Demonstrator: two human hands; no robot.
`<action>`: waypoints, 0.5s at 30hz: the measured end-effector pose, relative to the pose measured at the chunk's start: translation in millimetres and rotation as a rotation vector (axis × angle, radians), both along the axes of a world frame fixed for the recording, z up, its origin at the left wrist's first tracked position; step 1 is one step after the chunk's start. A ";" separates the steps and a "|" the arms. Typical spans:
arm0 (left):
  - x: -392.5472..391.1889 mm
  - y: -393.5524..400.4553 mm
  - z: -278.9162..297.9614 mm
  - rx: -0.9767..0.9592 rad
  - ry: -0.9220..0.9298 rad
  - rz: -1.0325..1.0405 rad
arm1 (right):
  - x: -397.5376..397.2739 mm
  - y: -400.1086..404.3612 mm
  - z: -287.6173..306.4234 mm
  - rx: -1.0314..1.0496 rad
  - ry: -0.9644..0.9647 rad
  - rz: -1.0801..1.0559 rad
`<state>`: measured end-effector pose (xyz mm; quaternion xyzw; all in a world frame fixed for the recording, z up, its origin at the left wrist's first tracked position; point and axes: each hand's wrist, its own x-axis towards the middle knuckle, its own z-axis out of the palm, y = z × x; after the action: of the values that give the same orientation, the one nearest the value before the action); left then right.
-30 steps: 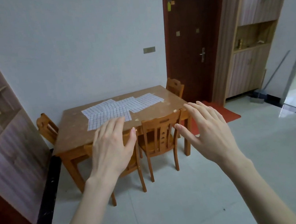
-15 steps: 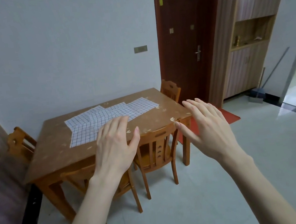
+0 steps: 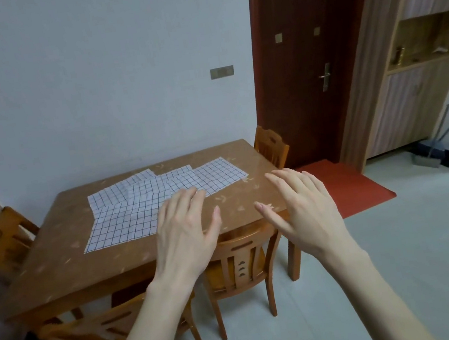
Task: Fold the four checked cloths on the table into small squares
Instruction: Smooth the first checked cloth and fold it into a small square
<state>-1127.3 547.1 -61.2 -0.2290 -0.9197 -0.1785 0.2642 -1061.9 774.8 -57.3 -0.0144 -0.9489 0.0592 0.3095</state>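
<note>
Several white cloths with a dark check lie flat and overlapping on a brown wooden table [image 3: 57,270]. The nearest cloth [image 3: 121,226] is at the front left of the group; another cloth [image 3: 215,175] lies at the right end. My left hand [image 3: 186,233] is held out, palm down, fingers apart, its fingertips in front of the cloths' near edge in the image. My right hand [image 3: 302,210] is held out the same way over the table's right front corner. Both hands are empty, and I cannot tell whether either touches the table.
Wooden chairs stand around the table: one at the front [image 3: 240,266], one at the front left [image 3: 96,334], one at the left [image 3: 3,240] and one at the far right [image 3: 270,145]. A dark red door [image 3: 302,56], a red mat [image 3: 348,186] and a wooden cabinet [image 3: 415,54] are to the right.
The view has come closer to the table and turned slightly right. Both hands stay outstretched and open, now overlapping the tabletop in the image.
</note>
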 end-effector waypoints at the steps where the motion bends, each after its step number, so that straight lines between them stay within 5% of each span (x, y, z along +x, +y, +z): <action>1: -10.6 8.8 -1.7 -0.004 0.000 0.000 | -12.2 5.0 -3.4 -0.009 0.005 0.012; 15: -208.7 77.8 -46.9 0.038 -0.060 0.058 | -215.5 85.8 -38.5 0.014 -0.020 0.060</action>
<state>-1336.0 625.0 -108.1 -0.1918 -0.9298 -0.1952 0.2460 -1277.4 860.6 -95.9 0.0156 -0.9524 0.0615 0.2982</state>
